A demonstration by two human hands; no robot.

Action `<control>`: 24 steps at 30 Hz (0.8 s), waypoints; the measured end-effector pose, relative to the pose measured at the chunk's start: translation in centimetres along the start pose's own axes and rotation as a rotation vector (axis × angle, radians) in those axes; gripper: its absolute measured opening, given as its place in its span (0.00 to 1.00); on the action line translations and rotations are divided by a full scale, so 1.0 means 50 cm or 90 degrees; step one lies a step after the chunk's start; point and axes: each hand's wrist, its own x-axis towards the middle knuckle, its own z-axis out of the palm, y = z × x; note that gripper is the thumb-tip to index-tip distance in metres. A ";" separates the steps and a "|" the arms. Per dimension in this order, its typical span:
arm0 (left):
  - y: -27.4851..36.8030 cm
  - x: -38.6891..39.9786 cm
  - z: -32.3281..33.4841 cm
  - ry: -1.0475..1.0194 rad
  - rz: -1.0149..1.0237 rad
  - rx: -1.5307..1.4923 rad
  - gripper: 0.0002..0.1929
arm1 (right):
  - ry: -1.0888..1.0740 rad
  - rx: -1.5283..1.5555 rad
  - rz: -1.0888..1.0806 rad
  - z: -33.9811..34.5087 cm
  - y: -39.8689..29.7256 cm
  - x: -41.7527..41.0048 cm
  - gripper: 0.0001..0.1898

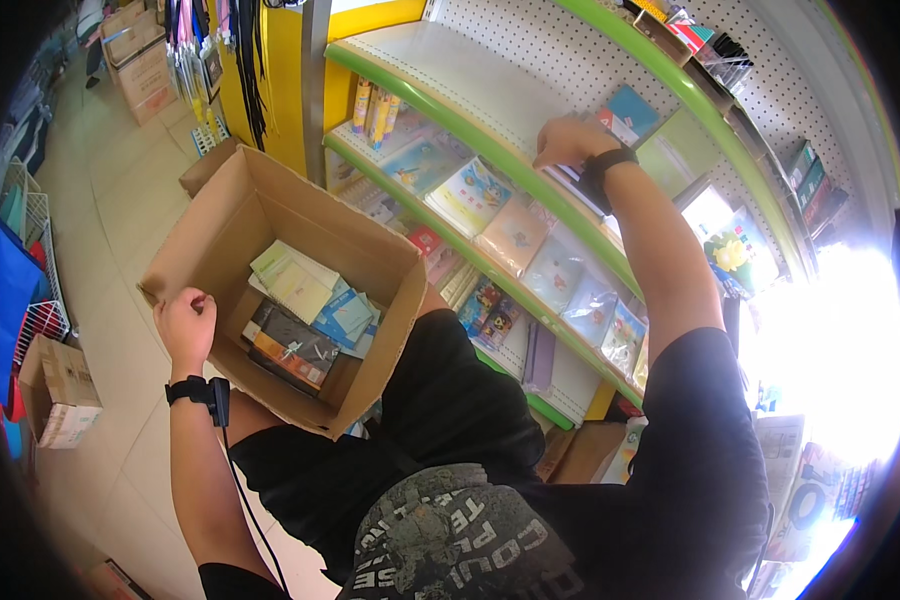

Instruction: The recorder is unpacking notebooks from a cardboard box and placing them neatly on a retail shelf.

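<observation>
A large open cardboard box (375,225) rests against my thighs. Inside lie a spiral notebook (300,289), blue booklets (345,315) and dark packets with orange edges (292,349). My left hand (186,326) grips the box's left rim, its fingers curled. On the upper shelf, my right hand (574,142) reaches down among notebooks at the green front edge; my wrist and the wristband partly cover what lies beneath. Whether its fingers hold a notebook is not visible. Beside it stand a blue notebook (630,112) and a green notebook (675,154).
Lower shelves carry packaged booklets (469,195) and yellow tubes (375,112). Lanyards (251,75) hang on the yellow shelf end. Cartons stand on the floor at the upper left (146,75) and far left (64,390), near a white wire basket (41,277).
</observation>
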 end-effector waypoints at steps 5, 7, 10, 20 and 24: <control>0.012 0.002 -0.005 -0.016 0.002 0.008 0.07 | 0.022 -0.026 -0.015 -0.001 -0.006 -0.006 0.21; 0.010 0.005 0.003 -0.004 -0.001 0.000 0.07 | 0.025 -0.024 -0.027 0.003 0.001 0.000 0.20; 0.007 0.010 0.014 0.000 0.001 -0.008 0.07 | 0.032 -0.030 -0.040 0.009 0.011 0.005 0.20; 0.021 0.020 0.014 -0.032 -0.001 0.021 0.08 | 0.085 0.041 -0.117 0.019 0.026 0.016 0.18; 0.024 0.025 0.019 -0.036 -0.006 0.027 0.08 | 0.063 0.064 -0.119 0.016 0.033 0.019 0.18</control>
